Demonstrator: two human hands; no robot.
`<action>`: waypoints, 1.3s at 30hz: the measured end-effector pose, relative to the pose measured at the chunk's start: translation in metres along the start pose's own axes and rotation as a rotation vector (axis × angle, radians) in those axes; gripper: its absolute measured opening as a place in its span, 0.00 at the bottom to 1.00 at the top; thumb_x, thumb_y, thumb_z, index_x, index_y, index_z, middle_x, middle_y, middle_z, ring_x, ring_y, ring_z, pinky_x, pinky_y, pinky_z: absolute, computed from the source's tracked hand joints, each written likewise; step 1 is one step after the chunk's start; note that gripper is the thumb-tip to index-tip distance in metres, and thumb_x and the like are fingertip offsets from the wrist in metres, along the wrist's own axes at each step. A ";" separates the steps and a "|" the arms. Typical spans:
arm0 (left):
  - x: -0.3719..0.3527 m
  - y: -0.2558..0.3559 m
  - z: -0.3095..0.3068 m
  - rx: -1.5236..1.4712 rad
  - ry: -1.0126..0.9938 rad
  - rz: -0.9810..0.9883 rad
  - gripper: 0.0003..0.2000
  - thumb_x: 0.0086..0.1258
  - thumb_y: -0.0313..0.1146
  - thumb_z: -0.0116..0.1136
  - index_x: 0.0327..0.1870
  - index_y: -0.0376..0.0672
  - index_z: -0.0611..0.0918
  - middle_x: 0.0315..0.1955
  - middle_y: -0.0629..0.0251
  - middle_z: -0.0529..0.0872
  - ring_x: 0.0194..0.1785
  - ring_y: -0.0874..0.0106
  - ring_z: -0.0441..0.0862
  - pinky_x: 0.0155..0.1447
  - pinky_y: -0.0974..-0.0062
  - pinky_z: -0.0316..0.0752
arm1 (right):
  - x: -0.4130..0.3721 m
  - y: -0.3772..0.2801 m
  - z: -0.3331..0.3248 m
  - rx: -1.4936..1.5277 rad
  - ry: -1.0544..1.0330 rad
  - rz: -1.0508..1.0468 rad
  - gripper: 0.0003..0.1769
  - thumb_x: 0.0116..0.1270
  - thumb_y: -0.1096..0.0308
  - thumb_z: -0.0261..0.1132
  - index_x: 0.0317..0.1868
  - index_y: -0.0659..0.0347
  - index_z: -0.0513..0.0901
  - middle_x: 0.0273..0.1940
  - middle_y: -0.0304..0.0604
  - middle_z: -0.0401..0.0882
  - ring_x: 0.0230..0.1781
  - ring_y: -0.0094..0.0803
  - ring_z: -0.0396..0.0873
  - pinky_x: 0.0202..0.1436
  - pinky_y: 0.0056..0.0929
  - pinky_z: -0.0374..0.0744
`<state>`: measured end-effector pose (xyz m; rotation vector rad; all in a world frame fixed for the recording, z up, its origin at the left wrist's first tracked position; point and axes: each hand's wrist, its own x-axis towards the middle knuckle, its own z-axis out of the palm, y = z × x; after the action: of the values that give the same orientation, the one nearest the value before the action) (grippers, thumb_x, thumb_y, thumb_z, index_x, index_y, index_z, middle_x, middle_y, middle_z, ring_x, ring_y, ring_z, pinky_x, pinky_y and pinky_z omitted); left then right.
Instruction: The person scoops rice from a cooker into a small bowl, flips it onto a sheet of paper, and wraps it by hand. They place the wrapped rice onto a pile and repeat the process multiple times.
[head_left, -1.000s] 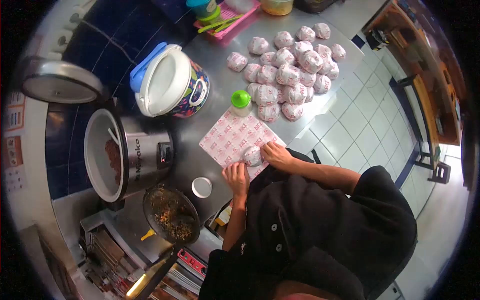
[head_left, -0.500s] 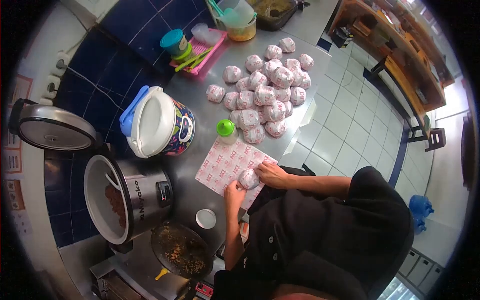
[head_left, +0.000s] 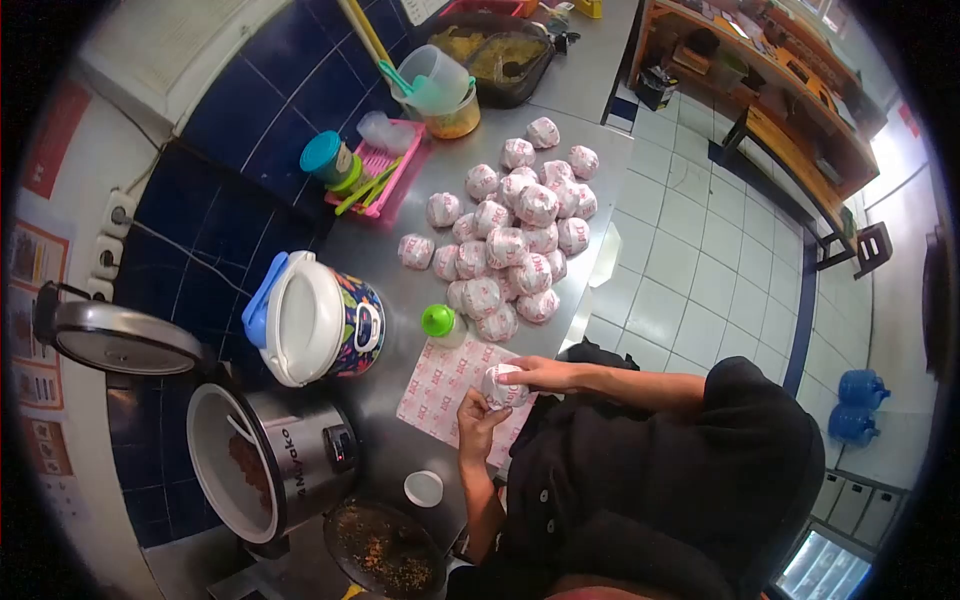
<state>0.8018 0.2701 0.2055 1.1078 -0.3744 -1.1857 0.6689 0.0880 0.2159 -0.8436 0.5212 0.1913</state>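
A round bundle wrapped in white paper with red print [head_left: 503, 388] is held between my two hands, just above the counter. My left hand [head_left: 480, 418] grips its lower left side with fingers curled. My right hand [head_left: 540, 374] closes over its upper right side, thumb across the wrapper. Beneath them lies a flat stack or sheet of the same printed wrapping paper [head_left: 432, 397]. A bottle with a green cap [head_left: 438, 321] stands at the paper's far edge. Beyond it, a pile of similar wrapped bundles [head_left: 507, 247] covers part of the steel counter.
On the left stand a lidded flowered rice container [head_left: 308, 318] and an open Miyako rice cooker [head_left: 290, 462] with brownish food inside. Nearer are a white lid [head_left: 423, 489] and a pan with food bits [head_left: 385, 550]. A pink basket [head_left: 385, 175] sits by the tiled wall.
The wrapped bundle, resting on the paper before, is now lifted and gripped by both hands. My fingers have closed further around it. The camera view has shifted, moving the surroundings in frame.
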 end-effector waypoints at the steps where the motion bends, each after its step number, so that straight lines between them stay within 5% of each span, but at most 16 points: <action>1: 0.005 0.006 0.008 0.141 0.039 -0.047 0.20 0.53 0.15 0.75 0.32 0.44 0.72 0.42 0.64 0.82 0.50 0.73 0.82 0.54 0.74 0.77 | -0.002 -0.007 -0.001 -0.063 0.019 -0.049 0.34 0.77 0.50 0.65 0.70 0.69 0.73 0.63 0.43 0.79 0.63 0.30 0.76 0.68 0.31 0.73; 4: 0.027 0.015 0.040 0.761 0.133 0.200 0.17 0.52 0.18 0.78 0.29 0.40 0.76 0.38 0.65 0.82 0.46 0.77 0.81 0.52 0.77 0.76 | -0.006 -0.024 -0.026 -0.090 0.020 -0.136 0.34 0.70 0.52 0.74 0.65 0.68 0.76 0.59 0.41 0.80 0.60 0.27 0.76 0.66 0.31 0.74; 5: 0.037 0.001 0.043 0.746 0.212 0.228 0.13 0.54 0.19 0.77 0.29 0.37 0.79 0.39 0.63 0.84 0.45 0.79 0.82 0.49 0.79 0.76 | -0.009 -0.028 -0.036 -0.070 0.005 -0.134 0.34 0.69 0.52 0.75 0.65 0.67 0.76 0.58 0.41 0.80 0.60 0.28 0.76 0.66 0.32 0.74; 8: 0.056 0.031 0.120 0.714 0.302 -0.149 0.11 0.57 0.18 0.75 0.32 0.35 0.80 0.45 0.60 0.87 0.49 0.78 0.84 0.49 0.80 0.77 | -0.024 -0.061 -0.069 -0.181 0.026 -0.118 0.36 0.68 0.50 0.75 0.67 0.65 0.75 0.58 0.44 0.79 0.61 0.31 0.76 0.67 0.34 0.74; 13: 0.109 -0.008 0.157 0.371 0.137 -0.017 0.24 0.65 0.14 0.64 0.62 0.35 0.73 0.54 0.55 0.85 0.59 0.69 0.84 0.64 0.69 0.80 | -0.058 -0.108 -0.124 -0.405 0.045 -0.184 0.39 0.68 0.46 0.74 0.69 0.62 0.72 0.61 0.48 0.77 0.64 0.35 0.75 0.67 0.34 0.74; 16: 0.130 -0.020 0.189 0.259 0.149 -0.124 0.24 0.67 0.14 0.62 0.64 0.35 0.73 0.58 0.53 0.82 0.63 0.68 0.82 0.65 0.67 0.79 | -0.065 -0.108 -0.174 -0.469 0.121 -0.244 0.41 0.67 0.45 0.75 0.70 0.62 0.71 0.60 0.49 0.79 0.62 0.37 0.77 0.64 0.36 0.77; 18: 0.135 -0.015 0.202 0.440 0.177 -0.128 0.24 0.70 0.19 0.62 0.67 0.38 0.73 0.61 0.55 0.80 0.59 0.68 0.82 0.61 0.67 0.80 | -0.062 -0.106 -0.211 -0.498 0.190 -0.293 0.42 0.67 0.45 0.75 0.71 0.61 0.70 0.59 0.50 0.80 0.60 0.38 0.80 0.62 0.37 0.79; 20: 0.131 -0.003 0.207 0.647 0.280 -0.094 0.24 0.71 0.21 0.62 0.68 0.40 0.74 0.60 0.57 0.81 0.55 0.69 0.83 0.59 0.68 0.80 | -0.066 -0.145 -0.250 -0.400 0.389 -0.245 0.43 0.66 0.45 0.75 0.71 0.63 0.70 0.57 0.51 0.82 0.54 0.39 0.83 0.57 0.36 0.82; 22: 0.117 -0.012 0.186 0.537 0.470 -0.030 0.23 0.71 0.26 0.63 0.68 0.42 0.75 0.55 0.61 0.82 0.49 0.71 0.82 0.54 0.72 0.79 | -0.060 -0.213 -0.277 -0.437 0.737 -0.246 0.36 0.71 0.49 0.72 0.70 0.62 0.72 0.52 0.45 0.84 0.53 0.32 0.82 0.55 0.35 0.82; 23: 0.107 0.000 0.187 0.620 0.568 0.020 0.21 0.72 0.27 0.63 0.66 0.42 0.77 0.51 0.63 0.83 0.47 0.73 0.82 0.52 0.73 0.79 | -0.037 -0.220 -0.316 -0.397 0.828 -0.411 0.37 0.70 0.47 0.72 0.68 0.63 0.72 0.51 0.47 0.84 0.50 0.32 0.83 0.52 0.35 0.83; 25: 0.085 -0.007 0.168 0.596 0.769 0.073 0.15 0.73 0.29 0.64 0.59 0.41 0.81 0.43 0.68 0.84 0.44 0.77 0.80 0.49 0.76 0.77 | -0.011 -0.272 -0.358 -0.606 0.989 -0.621 0.39 0.65 0.43 0.75 0.62 0.66 0.75 0.53 0.54 0.85 0.49 0.40 0.86 0.52 0.38 0.83; 27: 0.064 -0.007 0.157 0.627 0.851 0.088 0.14 0.73 0.30 0.65 0.57 0.40 0.82 0.42 0.68 0.84 0.44 0.78 0.80 0.50 0.77 0.76 | 0.013 -0.312 -0.389 -0.798 1.053 -0.571 0.42 0.62 0.41 0.77 0.62 0.66 0.75 0.54 0.59 0.85 0.53 0.47 0.85 0.56 0.41 0.82; 30: 0.035 -0.014 0.142 0.644 0.948 0.151 0.14 0.73 0.30 0.65 0.56 0.39 0.82 0.41 0.69 0.84 0.43 0.78 0.79 0.49 0.77 0.76 | 0.061 -0.328 -0.461 -1.209 0.815 -0.336 0.46 0.59 0.40 0.78 0.67 0.65 0.75 0.55 0.61 0.85 0.55 0.50 0.85 0.60 0.42 0.81; 34: -0.005 -0.046 0.120 0.646 1.193 0.199 0.14 0.73 0.30 0.65 0.56 0.38 0.81 0.41 0.65 0.84 0.43 0.75 0.81 0.46 0.76 0.77 | 0.083 -0.324 -0.479 -0.812 0.439 -0.353 0.36 0.69 0.48 0.74 0.67 0.63 0.73 0.54 0.49 0.83 0.49 0.30 0.80 0.54 0.37 0.81; 37: -0.041 -0.069 0.097 0.724 1.427 0.124 0.18 0.70 0.31 0.68 0.58 0.38 0.80 0.46 0.60 0.84 0.48 0.69 0.82 0.50 0.72 0.78 | 0.087 -0.337 -0.455 -1.069 0.423 -0.286 0.35 0.71 0.49 0.71 0.68 0.64 0.74 0.57 0.48 0.81 0.55 0.36 0.78 0.57 0.36 0.78; 39: -0.060 -0.086 0.071 0.979 1.625 0.200 0.28 0.64 0.33 0.74 0.64 0.37 0.76 0.54 0.55 0.81 0.55 0.61 0.80 0.59 0.65 0.76 | 0.109 -0.338 -0.484 -1.819 0.357 -0.642 0.32 0.70 0.48 0.71 0.65 0.61 0.79 0.57 0.54 0.82 0.56 0.47 0.79 0.60 0.44 0.77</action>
<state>0.6792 0.2913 0.1839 2.3853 0.2829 0.4271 0.7091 -0.5027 0.1186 -2.7984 0.2592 -0.1592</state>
